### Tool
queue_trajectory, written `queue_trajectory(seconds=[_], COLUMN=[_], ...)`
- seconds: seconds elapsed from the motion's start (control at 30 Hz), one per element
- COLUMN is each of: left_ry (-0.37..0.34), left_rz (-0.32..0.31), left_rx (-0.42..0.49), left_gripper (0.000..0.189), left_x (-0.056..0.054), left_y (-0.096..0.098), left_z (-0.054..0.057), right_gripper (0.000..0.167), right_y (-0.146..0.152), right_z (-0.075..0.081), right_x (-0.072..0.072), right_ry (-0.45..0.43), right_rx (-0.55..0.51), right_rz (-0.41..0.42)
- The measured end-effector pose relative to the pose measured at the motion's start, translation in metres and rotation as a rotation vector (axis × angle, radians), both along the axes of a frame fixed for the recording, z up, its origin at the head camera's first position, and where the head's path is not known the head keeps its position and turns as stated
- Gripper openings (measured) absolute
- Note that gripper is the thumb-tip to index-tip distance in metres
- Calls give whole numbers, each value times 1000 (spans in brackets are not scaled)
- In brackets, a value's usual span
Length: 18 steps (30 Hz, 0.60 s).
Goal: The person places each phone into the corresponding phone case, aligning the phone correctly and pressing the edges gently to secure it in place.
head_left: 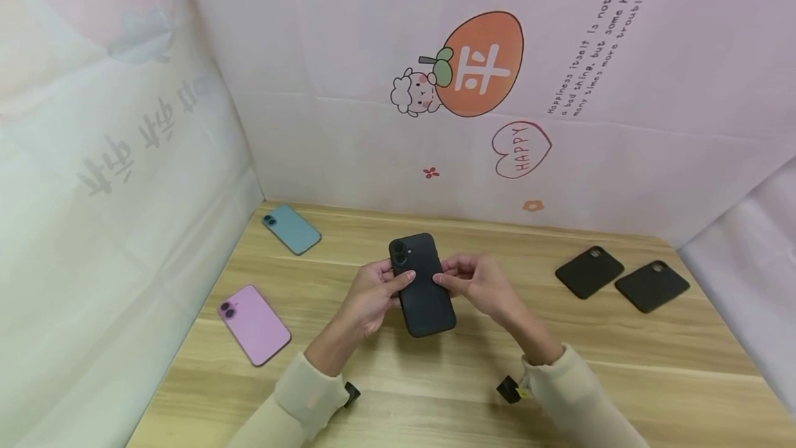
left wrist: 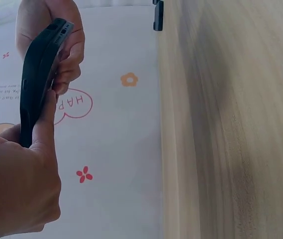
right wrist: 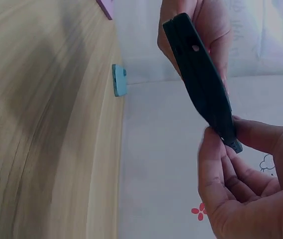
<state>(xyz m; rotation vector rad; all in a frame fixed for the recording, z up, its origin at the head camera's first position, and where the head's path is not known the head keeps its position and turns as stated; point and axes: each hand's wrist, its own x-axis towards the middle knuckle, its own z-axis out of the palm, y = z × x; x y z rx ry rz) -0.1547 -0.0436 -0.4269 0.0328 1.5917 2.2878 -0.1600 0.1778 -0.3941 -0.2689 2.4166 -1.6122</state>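
Observation:
Both hands hold a black phone case [head_left: 429,306] above the wooden table, its back with the camera cutout turned up in the head view. My left hand [head_left: 367,299] grips its left side, thumb on the back and fingers underneath. On the right edge, my right hand [head_left: 485,285] pinches it between thumb and fingers. A phone [left wrist: 64,34] shows inside the case in the left wrist view, its port end exposed beside the case's end. From the right wrist, the case [right wrist: 201,82] is seen edge-on and tilted, with fingertips at its lower end.
A blue phone [head_left: 292,229] lies at the table's back left and a pink phone [head_left: 258,327] nearer on the left. Two black phone cases, a left one [head_left: 587,275] and a right one [head_left: 653,287], lie side by side at the right. Printed cloth [head_left: 348,123] hangs behind the table.

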Motion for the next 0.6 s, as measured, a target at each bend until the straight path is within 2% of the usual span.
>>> queue_trajectory(seconds=[0.27, 0.47, 0.6], left_ry=[-29, -32, -30], left_rz=[68, 70, 65], left_rx=[6, 8, 11], left_gripper=[41, 41, 42], left_x=[0, 0, 0], left_y=[-6, -7, -8], left_z=[2, 4, 4], right_gripper=[23, 21, 21], right_y=[-3, -4, -4], right_z=[-6, -9, -9], right_x=[5, 5, 6], right_ry=[-46, -73, -56], right_rx=[16, 2, -6], right_rz=[22, -1, -2])
